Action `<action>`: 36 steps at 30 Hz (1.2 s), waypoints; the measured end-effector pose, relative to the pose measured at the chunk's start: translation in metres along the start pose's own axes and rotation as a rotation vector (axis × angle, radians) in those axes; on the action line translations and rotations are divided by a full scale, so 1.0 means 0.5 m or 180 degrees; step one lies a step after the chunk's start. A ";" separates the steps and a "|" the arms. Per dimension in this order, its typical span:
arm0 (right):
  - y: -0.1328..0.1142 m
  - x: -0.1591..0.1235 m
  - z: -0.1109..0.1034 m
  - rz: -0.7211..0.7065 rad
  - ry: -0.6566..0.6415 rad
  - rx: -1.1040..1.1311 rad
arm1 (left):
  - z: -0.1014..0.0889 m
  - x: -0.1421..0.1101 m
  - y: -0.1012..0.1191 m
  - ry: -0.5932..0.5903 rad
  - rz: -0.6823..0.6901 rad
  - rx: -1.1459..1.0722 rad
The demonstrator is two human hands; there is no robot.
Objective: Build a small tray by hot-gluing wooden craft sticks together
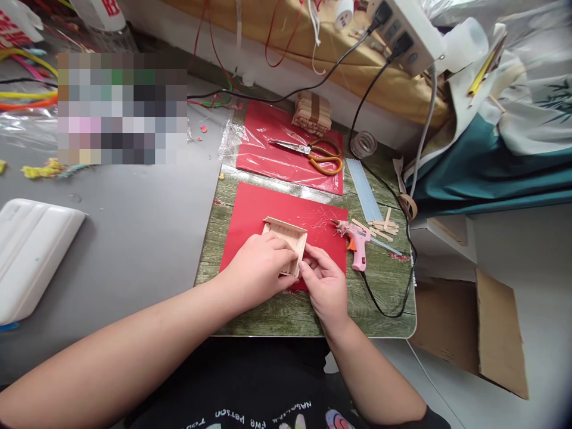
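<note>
A small open box made of wooden craft sticks [286,233] stands over the red sheet [250,208], low walls along its far and right edges. My left hand [263,265] reaches over it from the left, fingers bent onto its inside and near edge. At the right wall, my right hand [325,280] pinches the box's near right corner between thumb and fingers. The near left part of the box is hidden under my left hand. Just right of the sheet lies a pink glue gun [357,241], with fine glue strings near its nozzle.
Scissors with yellow handles [324,156] lie on a wrapped red pack [268,137]. Behind is a bundle of craft sticks [313,112]; loose sticks [386,225] and clear glue sticks [364,187] lie right. A black cord [409,280] loops along the right edge. A white case [36,256] sits left.
</note>
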State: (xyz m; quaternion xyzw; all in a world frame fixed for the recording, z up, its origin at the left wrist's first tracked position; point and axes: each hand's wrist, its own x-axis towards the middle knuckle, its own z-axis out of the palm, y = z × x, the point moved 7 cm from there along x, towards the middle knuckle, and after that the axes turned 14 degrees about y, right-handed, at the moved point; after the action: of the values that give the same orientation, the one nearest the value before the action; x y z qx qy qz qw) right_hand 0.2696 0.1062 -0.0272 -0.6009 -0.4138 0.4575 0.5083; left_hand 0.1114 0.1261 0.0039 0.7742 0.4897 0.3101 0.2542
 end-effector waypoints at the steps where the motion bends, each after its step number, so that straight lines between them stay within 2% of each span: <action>1: -0.001 0.000 0.000 -0.0015 -0.0003 -0.0024 | -0.001 0.000 0.001 0.0015 0.0000 0.0009; 11: -0.007 -0.003 -0.003 -0.0049 0.0001 -0.0028 | -0.009 0.001 0.005 -0.0076 0.0002 -0.0042; 15: -0.009 -0.016 -0.013 -0.0076 0.0019 -0.0288 | -0.010 -0.003 0.005 -0.0074 -0.0017 -0.0073; 24: -0.029 -0.045 -0.012 -0.0640 -0.0307 -0.0710 | -0.012 0.004 0.009 -0.0139 -0.0040 -0.0100; 36: -0.023 -0.044 -0.021 -0.0652 -0.0360 -0.0718 | -0.013 0.005 0.011 -0.0123 -0.0002 -0.0072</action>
State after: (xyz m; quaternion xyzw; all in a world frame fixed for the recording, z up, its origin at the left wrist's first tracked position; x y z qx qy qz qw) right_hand 0.2743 0.0841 -0.0121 -0.5821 -0.5497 0.3870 0.4575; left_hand 0.1106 0.1268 0.0128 0.7770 0.4814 0.3006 0.2724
